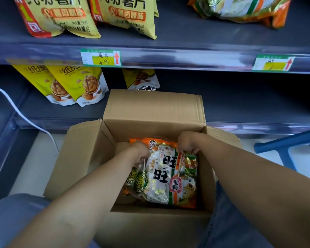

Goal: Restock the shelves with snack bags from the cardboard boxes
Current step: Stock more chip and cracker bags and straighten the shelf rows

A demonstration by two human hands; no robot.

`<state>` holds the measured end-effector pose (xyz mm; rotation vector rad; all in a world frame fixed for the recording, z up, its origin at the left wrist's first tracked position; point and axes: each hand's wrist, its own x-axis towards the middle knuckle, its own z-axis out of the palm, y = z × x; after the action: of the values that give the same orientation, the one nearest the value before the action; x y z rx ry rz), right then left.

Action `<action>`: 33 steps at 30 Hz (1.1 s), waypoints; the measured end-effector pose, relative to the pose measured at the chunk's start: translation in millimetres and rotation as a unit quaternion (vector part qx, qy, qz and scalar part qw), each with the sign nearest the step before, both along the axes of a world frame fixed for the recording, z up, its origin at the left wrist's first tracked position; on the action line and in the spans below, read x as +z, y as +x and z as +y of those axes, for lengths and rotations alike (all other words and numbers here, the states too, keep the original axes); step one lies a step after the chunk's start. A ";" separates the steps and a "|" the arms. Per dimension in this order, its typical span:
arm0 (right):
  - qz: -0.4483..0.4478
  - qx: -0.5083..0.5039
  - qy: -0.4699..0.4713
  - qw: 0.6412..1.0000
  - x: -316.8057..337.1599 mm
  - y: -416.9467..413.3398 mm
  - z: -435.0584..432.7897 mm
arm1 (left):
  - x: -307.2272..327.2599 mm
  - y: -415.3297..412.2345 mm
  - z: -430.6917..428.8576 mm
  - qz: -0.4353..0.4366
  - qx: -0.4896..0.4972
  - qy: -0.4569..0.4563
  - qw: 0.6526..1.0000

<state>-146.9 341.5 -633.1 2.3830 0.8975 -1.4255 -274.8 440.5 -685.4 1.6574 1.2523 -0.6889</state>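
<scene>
Pale floor [34, 163] under a cardboard box [150, 108], dark-blue shelves [186, 56] behind it

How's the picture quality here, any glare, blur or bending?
Head view: wide-angle bending bows the upper shelf edge; glare streaks it; the right price tag is blurred past reading; the rice cracker bag in the cardboard box is sharp, gripped by the left hand and right hand.

Two chip bags [55, 17], three walnut bags [89, 85], two price tags [100, 57], one cardboard box [154, 108]
</scene>
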 end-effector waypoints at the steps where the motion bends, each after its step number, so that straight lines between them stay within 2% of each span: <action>1: -0.011 0.010 0.005 1.000 3.2 1.2 1.5 | 10.1 2.7 2.2 -0.013 -0.023 0.031 0.999; 4: -0.032 0.011 0.016 0.999 18.2 4.4 4.8 | 40.2 7.7 10.2 -0.061 -0.057 0.092 0.992; 8: 0.028 -0.061 0.043 0.997 45.7 9.5 7.5 | 92.0 7.1 20.9 -0.142 -0.038 0.119 0.982; 13: 0.022 -0.090 -0.014 0.996 78.8 18.8 6.4 | 165.9 6.0 21.2 -0.228 -0.039 0.138 0.963; 19: 0.023 -0.153 -0.016 0.988 140.7 27.2 5.1 | 216.6 10.4 30.5 -0.260 -0.053 0.167 0.950; 22: -0.034 -0.154 0.022 0.987 179.1 31.3 5.6 | 238.2 15.6 38.8 -0.282 -0.042 0.161 0.945; 25: -0.113 -0.169 0.096 0.974 215.8 38.3 4.3 | 262.8 25.9 43.1 -0.343 -0.008 0.144 0.928; 30: -0.272 -0.213 0.230 0.910 242.1 55.5 -7.5 | 290.0 59.4 38.9 -0.418 0.048 0.166 0.892; 33: -0.288 -0.263 0.273 0.879 240.1 73.5 -18.4 | 301.0 82.1 35.3 -0.443 0.081 0.153 0.880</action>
<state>-73.4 323.2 -392.9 3.3896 0.5480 -0.4878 -192.7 475.7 -384.3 1.7642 0.8098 0.3964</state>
